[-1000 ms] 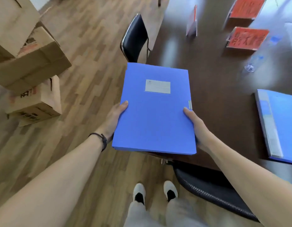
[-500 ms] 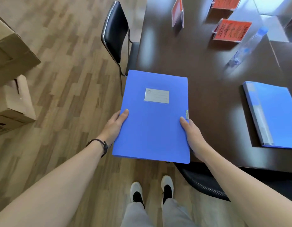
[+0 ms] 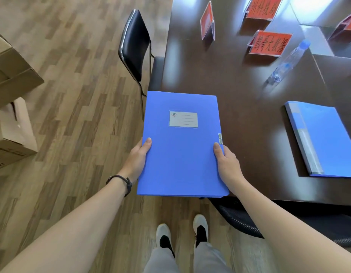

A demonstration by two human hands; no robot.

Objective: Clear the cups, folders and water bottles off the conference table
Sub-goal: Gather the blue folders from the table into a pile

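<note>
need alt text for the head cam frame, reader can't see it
A person's left hand and right hand grip the two sides of a blue folder, held flat at the edge of a dark conference table. On the table lie a second blue folder, a water bottle and red name signs.

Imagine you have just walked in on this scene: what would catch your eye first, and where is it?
First, the blue folder in the middle, held at its sides by the left hand and right hand by the corner of the dark table. Next, the red name signs at the far side, a water bottle beside them, and a second blue folder lying at right.
</note>
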